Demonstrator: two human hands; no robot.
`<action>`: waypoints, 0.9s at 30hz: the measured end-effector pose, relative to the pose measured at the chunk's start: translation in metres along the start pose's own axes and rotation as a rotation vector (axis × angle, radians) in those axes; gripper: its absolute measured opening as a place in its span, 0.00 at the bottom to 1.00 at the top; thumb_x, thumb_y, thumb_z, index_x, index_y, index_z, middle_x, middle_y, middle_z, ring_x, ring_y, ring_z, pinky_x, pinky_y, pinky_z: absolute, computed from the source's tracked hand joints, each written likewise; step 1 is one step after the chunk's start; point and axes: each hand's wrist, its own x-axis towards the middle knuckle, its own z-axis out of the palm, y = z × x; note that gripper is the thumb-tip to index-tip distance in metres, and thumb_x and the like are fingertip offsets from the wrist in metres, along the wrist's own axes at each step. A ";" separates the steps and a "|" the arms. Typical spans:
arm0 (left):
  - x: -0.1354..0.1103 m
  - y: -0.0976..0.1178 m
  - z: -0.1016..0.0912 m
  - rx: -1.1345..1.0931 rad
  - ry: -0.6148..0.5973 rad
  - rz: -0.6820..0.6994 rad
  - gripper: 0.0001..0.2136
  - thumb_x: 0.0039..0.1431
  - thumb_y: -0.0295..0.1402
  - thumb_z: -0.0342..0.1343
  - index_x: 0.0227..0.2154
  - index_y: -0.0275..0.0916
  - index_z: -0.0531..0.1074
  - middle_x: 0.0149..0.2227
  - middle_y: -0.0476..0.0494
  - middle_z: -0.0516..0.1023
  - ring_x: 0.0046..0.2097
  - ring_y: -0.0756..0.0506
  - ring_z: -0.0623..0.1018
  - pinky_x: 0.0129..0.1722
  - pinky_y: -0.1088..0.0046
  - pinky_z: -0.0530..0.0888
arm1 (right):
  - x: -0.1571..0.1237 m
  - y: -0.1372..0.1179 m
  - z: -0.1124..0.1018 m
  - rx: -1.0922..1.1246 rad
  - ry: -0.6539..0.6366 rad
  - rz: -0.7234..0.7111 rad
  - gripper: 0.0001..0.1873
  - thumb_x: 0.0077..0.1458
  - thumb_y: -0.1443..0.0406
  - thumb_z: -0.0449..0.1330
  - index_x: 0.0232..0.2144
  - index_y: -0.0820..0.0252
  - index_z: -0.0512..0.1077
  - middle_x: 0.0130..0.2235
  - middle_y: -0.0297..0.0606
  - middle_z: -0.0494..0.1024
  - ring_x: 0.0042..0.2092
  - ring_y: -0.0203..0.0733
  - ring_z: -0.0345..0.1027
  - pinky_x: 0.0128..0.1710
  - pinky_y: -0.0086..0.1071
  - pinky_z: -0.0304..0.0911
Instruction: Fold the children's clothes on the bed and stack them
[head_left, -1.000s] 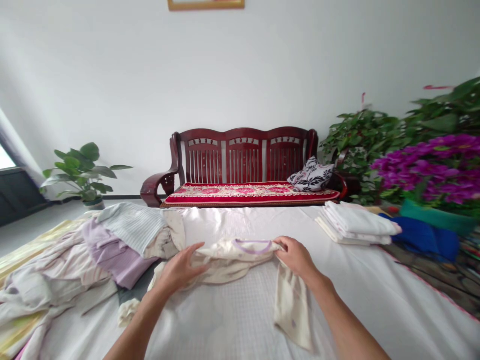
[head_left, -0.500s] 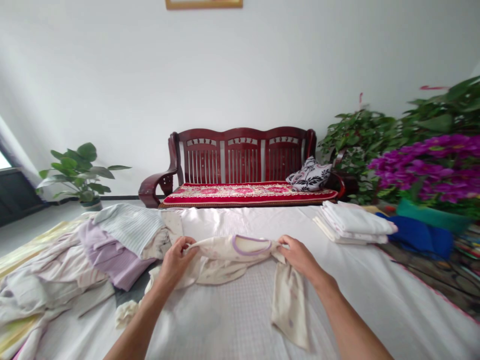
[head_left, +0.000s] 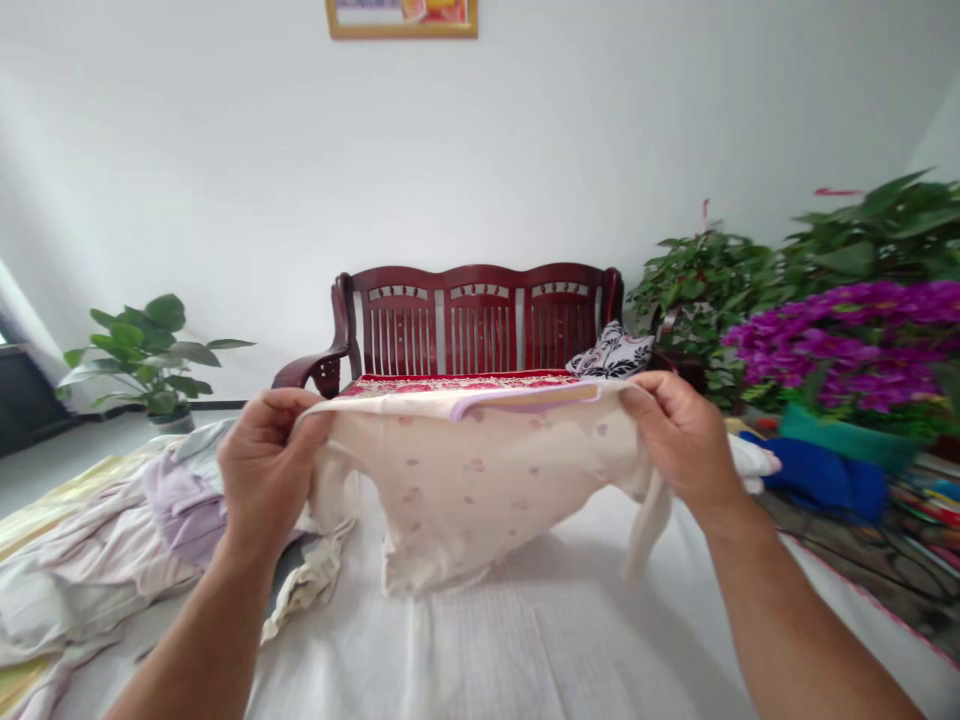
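Note:
A small cream shirt (head_left: 465,475) with purple spots and a lilac neck trim hangs in the air in front of me, stretched between both hands. My left hand (head_left: 262,465) is closed on its left shoulder. My right hand (head_left: 679,435) is closed on its right shoulder, and a sleeve dangles below that hand. The shirt's lower hem touches the white sheet (head_left: 495,640) on the bed.
A heap of loose lilac, striped and cream clothes (head_left: 112,540) lies at the left. Folded white cloth (head_left: 754,460) shows behind my right hand, next to a blue cloth (head_left: 825,480). A red wooden bench (head_left: 472,325), potted plants (head_left: 146,355) and purple flowers (head_left: 855,340) stand beyond.
Both hands have lifted the cream shirt off the sheet and pulled it wide by the shoulders. My view has tilted up a little.

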 end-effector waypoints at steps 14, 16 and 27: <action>0.020 -0.111 0.051 0.965 -0.548 -0.171 0.11 0.60 0.41 0.54 0.40 0.43 0.77 0.36 0.47 0.81 0.38 0.41 0.79 0.35 0.69 0.71 | 0.048 0.093 0.057 -0.498 -0.393 0.153 0.11 0.57 0.58 0.60 0.34 0.59 0.77 0.32 0.37 0.80 0.35 0.42 0.71 0.33 0.31 0.60; 0.003 -0.137 0.062 1.085 -0.649 -0.103 0.18 0.60 0.33 0.53 0.53 0.42 0.73 0.47 0.41 0.81 0.48 0.37 0.78 0.44 0.63 0.72 | 0.032 0.117 0.072 -0.670 -0.391 0.232 0.12 0.57 0.60 0.60 0.41 0.59 0.77 0.42 0.42 0.81 0.44 0.47 0.74 0.39 0.34 0.63; -0.139 -0.151 0.076 0.863 -1.024 0.193 0.27 0.69 0.44 0.44 0.66 0.37 0.59 0.66 0.33 0.65 0.68 0.34 0.61 0.64 0.54 0.63 | -0.117 0.143 0.092 -0.653 -0.844 -0.060 0.29 0.65 0.55 0.49 0.65 0.58 0.62 0.68 0.45 0.60 0.70 0.51 0.48 0.68 0.49 0.44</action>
